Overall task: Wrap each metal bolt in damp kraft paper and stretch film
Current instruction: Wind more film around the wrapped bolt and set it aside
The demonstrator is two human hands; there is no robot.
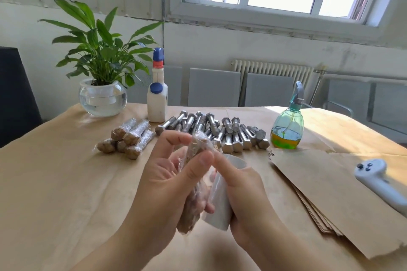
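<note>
Left hand (167, 180) holds a brown kraft-paper-wrapped bolt already sheathed in clear stretch film (193, 182), tilted with its far end up, mid-air above the paper-covered bench (66, 182), near centre. Fingers curl round the lower shaft; the thumb presses the upper part. Right hand (244, 191) grips a small white roll of stretch film (220, 200) just right of the bundle, touching it, index finger reaching to the bundle's top end. Both grips closed round their things.

Handling, judged: the bundle is heavy for its size and stiff, steel core inside. The film skin is slick and clingy, and the damp paper under it is soft, so a tight pinch could tear or shift it. Best hold is round the mid-shaft, palm under, not the loose film ends. The roll is light with a rigid core; hold it by the core so film can pay out. Film stretches and snaps if yanked.

Far left on the bench: a pile of finished film-wrapped bundles (127, 138). Far centre: a heap of bare grey steel hex bolts (211, 132). Far right: a green spray bottle with yellowish liquid (287, 130). Right: a stack of cut kraft paper sheets (330, 191), with a pale grey controller (378, 180) lying on it. Far: a white bottle with blue caps (157, 99) and a potted plant in a glass bowl (102, 94).
</note>
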